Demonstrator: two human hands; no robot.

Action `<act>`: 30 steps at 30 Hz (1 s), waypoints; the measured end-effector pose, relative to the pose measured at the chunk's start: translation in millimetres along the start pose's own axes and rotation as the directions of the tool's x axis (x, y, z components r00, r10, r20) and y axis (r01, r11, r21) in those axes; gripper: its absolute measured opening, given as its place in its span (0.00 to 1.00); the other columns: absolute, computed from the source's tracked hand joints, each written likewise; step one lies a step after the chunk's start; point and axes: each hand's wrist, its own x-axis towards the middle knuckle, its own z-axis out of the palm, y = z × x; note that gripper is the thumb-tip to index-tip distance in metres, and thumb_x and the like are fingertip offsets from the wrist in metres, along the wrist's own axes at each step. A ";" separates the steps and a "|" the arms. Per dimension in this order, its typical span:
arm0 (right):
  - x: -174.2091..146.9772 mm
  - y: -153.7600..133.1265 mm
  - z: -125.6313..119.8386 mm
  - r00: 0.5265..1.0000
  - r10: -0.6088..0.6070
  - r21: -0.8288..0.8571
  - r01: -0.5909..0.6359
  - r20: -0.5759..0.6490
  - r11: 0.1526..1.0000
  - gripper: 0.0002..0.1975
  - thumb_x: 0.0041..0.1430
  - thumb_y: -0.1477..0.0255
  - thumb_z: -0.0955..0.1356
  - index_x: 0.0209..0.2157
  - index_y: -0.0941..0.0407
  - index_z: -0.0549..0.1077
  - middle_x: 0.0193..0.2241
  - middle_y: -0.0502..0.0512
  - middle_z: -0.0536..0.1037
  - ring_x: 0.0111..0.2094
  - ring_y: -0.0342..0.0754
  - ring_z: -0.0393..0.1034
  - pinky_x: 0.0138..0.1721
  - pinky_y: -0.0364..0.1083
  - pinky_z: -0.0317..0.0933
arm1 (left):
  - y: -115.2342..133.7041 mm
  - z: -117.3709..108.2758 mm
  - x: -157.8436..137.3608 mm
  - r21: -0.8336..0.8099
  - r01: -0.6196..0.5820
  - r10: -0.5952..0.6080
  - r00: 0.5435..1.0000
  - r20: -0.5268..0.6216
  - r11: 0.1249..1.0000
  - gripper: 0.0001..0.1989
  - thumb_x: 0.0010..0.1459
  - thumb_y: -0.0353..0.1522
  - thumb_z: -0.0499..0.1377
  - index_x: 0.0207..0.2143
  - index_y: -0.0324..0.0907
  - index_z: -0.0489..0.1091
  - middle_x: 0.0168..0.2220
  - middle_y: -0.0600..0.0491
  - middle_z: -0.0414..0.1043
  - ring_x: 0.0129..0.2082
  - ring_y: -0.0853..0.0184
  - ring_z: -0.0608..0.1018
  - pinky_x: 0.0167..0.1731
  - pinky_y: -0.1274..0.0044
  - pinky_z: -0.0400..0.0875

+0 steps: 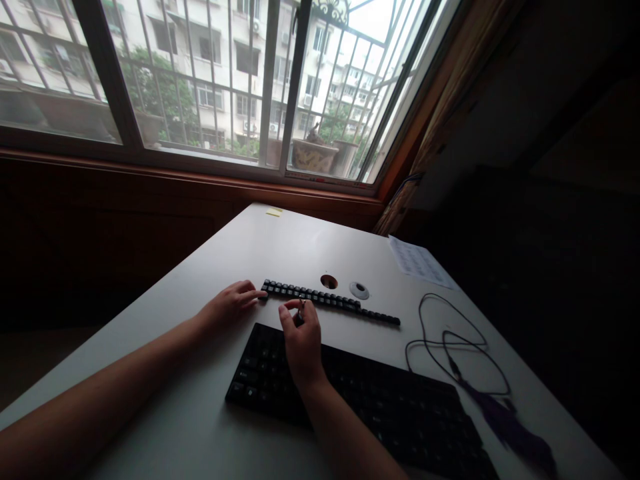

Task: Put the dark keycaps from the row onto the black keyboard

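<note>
Black keycaps stand in close rows on the white table, the front row reaching further right. My left hand rests at the left end of these rows. Its index finger is stretched out and touches a keycap there. Just in front of the rows, my right hand is closed in a pinch on a small dark keycap-like piece, mostly hidden by the fingers. Below that hand lies a black keyboard, partly covered by the right forearm. Its surface is too dark to make out every key.
Behind the keycaps are a round hole in the table and a grey round cover. A looped black cable, purple cloth-like thing and printed sheet lie right. A yellow note sits at the far corner.
</note>
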 end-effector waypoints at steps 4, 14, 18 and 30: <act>0.1 0.1 -0.4 1.000 0.017 0.000 -0.017 -0.005 1.000 0.05 0.60 0.69 0.67 0.33 0.55 0.71 0.30 0.49 0.70 0.28 0.45 0.62 0.34 0.45 0.59 | 4.2 -2.8 -0.5 0.011 -0.010 0.010 1.000 -0.004 1.000 0.14 0.66 0.29 0.53 0.52 0.46 0.72 0.39 0.49 0.69 0.35 0.67 0.74 0.37 0.76 0.72; 0.5 0.6 0.6 1.000 0.019 -0.004 -0.019 -0.009 1.000 0.05 0.60 0.69 0.66 0.33 0.55 0.71 0.29 0.49 0.71 0.28 0.45 0.62 0.34 0.45 0.59 | 2.5 -3.8 1.3 0.029 -0.028 0.027 0.999 0.045 0.999 0.15 0.66 0.29 0.54 0.52 0.45 0.72 0.40 0.48 0.71 0.37 0.65 0.72 0.40 0.72 0.72; -0.2 0.9 0.2 1.000 0.029 0.000 -0.029 -0.003 1.000 0.05 0.59 0.68 0.67 0.34 0.55 0.72 0.29 0.49 0.71 0.28 0.45 0.62 0.33 0.45 0.59 | 1.2 -3.3 1.2 0.044 -0.028 0.025 0.998 0.062 0.999 0.15 0.66 0.28 0.54 0.53 0.45 0.71 0.41 0.48 0.71 0.38 0.64 0.72 0.41 0.72 0.72; -0.9 0.8 0.0 1.000 0.007 0.001 -0.007 -0.012 1.000 0.04 0.60 0.69 0.66 0.33 0.55 0.71 0.30 0.49 0.71 0.28 0.45 0.62 0.34 0.45 0.59 | 1.5 -3.3 0.5 0.077 -0.055 0.051 0.997 0.053 0.996 0.17 0.64 0.25 0.53 0.53 0.45 0.71 0.40 0.49 0.72 0.37 0.64 0.72 0.41 0.72 0.72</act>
